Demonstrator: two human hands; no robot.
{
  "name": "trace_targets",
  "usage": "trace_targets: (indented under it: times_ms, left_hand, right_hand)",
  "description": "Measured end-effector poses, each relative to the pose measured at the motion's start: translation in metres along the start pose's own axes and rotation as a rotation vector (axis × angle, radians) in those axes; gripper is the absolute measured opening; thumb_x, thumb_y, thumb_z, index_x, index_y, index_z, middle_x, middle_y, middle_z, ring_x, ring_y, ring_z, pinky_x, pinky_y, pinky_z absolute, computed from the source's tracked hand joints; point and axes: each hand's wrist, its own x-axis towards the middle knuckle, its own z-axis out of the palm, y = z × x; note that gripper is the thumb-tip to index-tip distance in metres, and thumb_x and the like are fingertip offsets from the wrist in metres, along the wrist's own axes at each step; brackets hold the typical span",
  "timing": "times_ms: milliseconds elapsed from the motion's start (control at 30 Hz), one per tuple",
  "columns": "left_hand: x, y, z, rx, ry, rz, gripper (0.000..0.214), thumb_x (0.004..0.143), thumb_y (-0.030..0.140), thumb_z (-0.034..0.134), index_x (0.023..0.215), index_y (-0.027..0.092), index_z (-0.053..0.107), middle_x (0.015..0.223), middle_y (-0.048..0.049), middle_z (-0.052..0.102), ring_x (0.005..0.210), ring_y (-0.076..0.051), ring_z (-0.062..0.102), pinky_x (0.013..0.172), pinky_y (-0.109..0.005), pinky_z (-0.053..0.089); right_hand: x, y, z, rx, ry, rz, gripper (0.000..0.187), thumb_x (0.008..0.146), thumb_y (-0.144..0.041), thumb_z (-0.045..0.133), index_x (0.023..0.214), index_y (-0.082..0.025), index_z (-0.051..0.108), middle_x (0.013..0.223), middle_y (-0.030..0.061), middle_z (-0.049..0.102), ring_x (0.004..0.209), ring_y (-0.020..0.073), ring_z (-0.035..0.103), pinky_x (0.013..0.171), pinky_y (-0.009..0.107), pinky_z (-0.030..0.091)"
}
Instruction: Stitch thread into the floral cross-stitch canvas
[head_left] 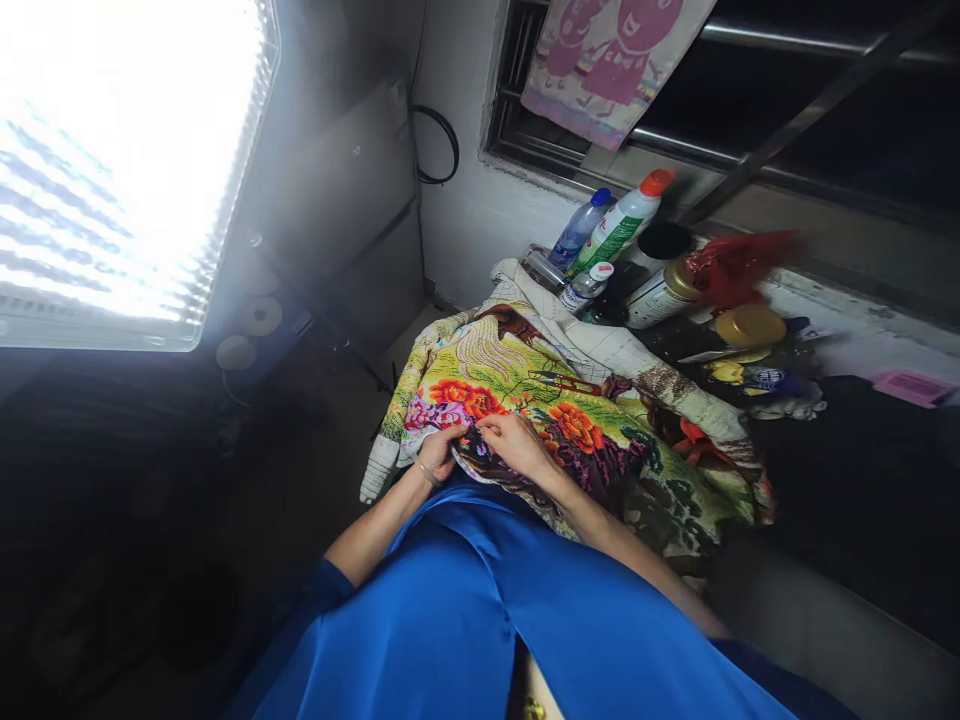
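A large embroidered cloth (491,355) with orange flowers on a yellow-green ground lies spread in front of me, over my lap. My left hand (439,452), with a bracelet at the wrist, grips its near edge, thumb on top and the other fingers underneath. Close beside it, my right hand (514,443) is closed in a pinch just over the stitched surface. Whatever is between those fingertips is too small to make out. Beyond the right hand, a small pair of thread snips (574,384) with a reddish handle rests on the cloth.
A bright lamp panel (135,170) fills the upper left. Along the window ledge stand a blue-capped bottle (577,230), an orange-capped bottle (619,228), a small white-capped bottle (586,288) and a spray can (660,292). A pink patterned towel (607,70) hangs at the barred window.
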Motion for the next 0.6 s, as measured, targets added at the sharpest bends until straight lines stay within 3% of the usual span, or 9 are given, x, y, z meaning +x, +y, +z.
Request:
trace_targets:
  times_ms: [600]
  left_hand:
    - [0.0018,-0.0009,-0.0023,-0.038,-0.027,0.012,0.015,0.052,0.006,0.071,0.053,0.015,0.058,0.054,-0.0039,0.064,0.082,-0.025,0.066,0.086,-0.038,0.048]
  right_hand:
    - [-0.0006,0.0044,0.0036,0.023,0.011,0.000,0.029,0.079,-0.015,0.045,0.085,-0.017,0.074,0.060,0.0030,0.069,0.058,0.0167,0.062,0.062,0.026,0.045]
